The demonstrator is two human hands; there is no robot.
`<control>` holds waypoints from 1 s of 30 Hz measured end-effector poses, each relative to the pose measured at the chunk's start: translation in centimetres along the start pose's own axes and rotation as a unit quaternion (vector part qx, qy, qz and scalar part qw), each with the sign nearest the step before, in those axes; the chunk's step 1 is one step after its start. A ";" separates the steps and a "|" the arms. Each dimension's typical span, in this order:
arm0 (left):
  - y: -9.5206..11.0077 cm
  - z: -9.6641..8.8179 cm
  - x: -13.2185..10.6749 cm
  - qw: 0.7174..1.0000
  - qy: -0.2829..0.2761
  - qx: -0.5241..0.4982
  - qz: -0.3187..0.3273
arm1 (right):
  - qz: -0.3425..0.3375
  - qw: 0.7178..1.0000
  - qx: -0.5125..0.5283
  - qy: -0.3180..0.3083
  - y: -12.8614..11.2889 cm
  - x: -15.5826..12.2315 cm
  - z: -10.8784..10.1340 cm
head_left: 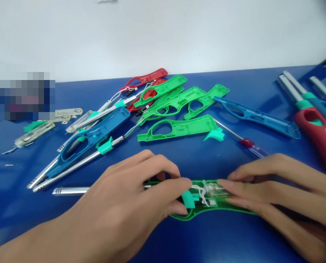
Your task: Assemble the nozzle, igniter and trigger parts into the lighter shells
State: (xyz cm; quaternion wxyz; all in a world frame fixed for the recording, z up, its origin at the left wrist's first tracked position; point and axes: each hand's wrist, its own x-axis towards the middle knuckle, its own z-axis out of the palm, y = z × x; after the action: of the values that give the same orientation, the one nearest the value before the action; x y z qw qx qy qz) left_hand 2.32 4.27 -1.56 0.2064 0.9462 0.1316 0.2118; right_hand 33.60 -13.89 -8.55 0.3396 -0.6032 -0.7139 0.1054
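Observation:
In front of me lies an opened utility lighter, a green half casing (206, 210) with its inner parts showing. My left hand (130, 193) is closed around its front end, thumb and fingers at the turquoise trigger (188, 199). A silver lighter tube (69, 191) runs out to the left beneath that hand. Over the back end my right hand (286, 193) is closed, its fingertips touching the clear fuel tank (216, 189) and the casing. White wires (202, 193) lie bare between the hands. My palms hide both ends of the casing.
Beyond my hands lie loose green casings (179, 128), red casings (149, 78), blue casings (261, 117) and silver tubes. Clear fuel tanks (37, 135) are at the left. A screwdriver (250, 144) lies behind my right hand. Whole lighters (316, 128) stand at the right edge.

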 end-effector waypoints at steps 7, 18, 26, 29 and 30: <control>-0.3 0.0 -1.3 0.999 -0.010 -0.045 0.000 | 0.026 0.999 0.008 0.018 -1.2 0.4 -0.3; 0.4 -0.1 0.1 0.998 0.024 0.058 0.027 | -0.050 0.996 -0.063 -0.033 -1.2 1.6 -2.2; 0.5 0.0 -0.1 0.998 -0.005 0.057 0.020 | -0.048 0.996 -0.065 -0.021 -1.4 2.3 -1.9; 0.7 0.4 -0.4 0.999 -0.001 0.054 0.004 | -0.044 0.997 -0.064 -0.028 -1.3 2.3 -1.7; 0.7 0.5 -0.5 0.998 -0.001 0.058 0.004 | -0.050 0.996 -0.068 -0.027 -1.2 2.3 -1.7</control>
State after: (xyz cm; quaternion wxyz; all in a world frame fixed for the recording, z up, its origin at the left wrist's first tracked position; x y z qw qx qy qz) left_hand 2.20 3.31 -1.85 0.1502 0.9572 0.1397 0.2041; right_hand 33.60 -12.50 -5.78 0.2834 -0.5849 -0.7579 0.0558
